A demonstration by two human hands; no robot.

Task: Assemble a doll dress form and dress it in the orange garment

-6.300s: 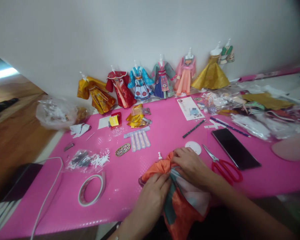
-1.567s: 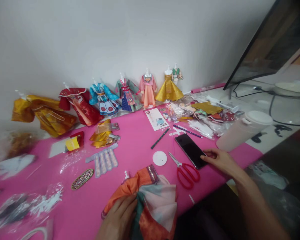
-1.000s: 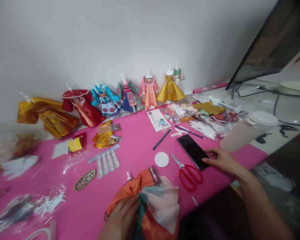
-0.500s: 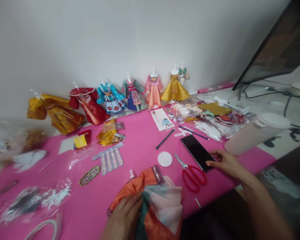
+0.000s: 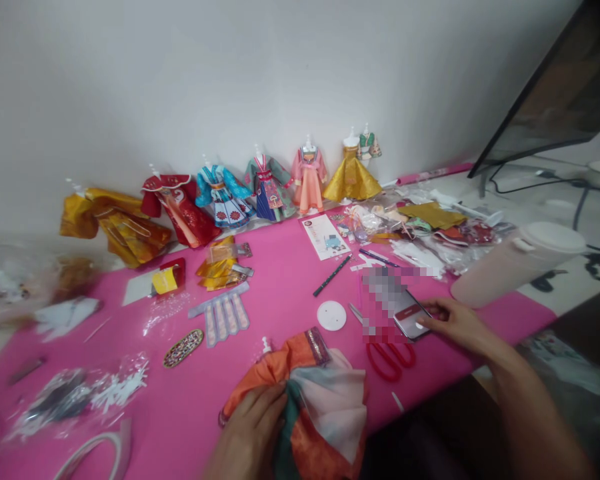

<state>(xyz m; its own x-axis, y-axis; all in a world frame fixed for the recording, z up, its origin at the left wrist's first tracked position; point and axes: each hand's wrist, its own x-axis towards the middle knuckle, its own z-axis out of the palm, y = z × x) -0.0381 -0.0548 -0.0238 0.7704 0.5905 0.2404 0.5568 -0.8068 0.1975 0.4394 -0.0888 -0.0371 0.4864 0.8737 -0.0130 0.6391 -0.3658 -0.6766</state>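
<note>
Near the table's front edge, my left hand (image 5: 253, 427) presses on a small doll dress (image 5: 325, 407) of orange, green and pale cloth, its fingers together and partly bent into the fabric. A white neck peg pokes out at its top. My right hand (image 5: 455, 325) grips the near right edge of a smartphone (image 5: 414, 321) lying on the table, thumb over the lit screen. A blocky blur covers much of the phone and part of the scissors. Red-handled scissors (image 5: 384, 363) lie left of the phone, beside a white disc (image 5: 331, 315).
Dressed doll forms, including a red dress (image 5: 183, 210), line the wall. Plastic-bagged cloth pieces (image 5: 433, 217), a pale tumbler (image 5: 520, 263) and a monitor (image 5: 545, 93) stand to the right. A beaded oval (image 5: 183, 348), clear bags (image 5: 60, 400) and tape (image 5: 93, 453) lie left.
The phone's dark screen has lit up, and a blocky blur now covers part of it. Both hands keep nearly the same places; the view has shifted slightly.
</note>
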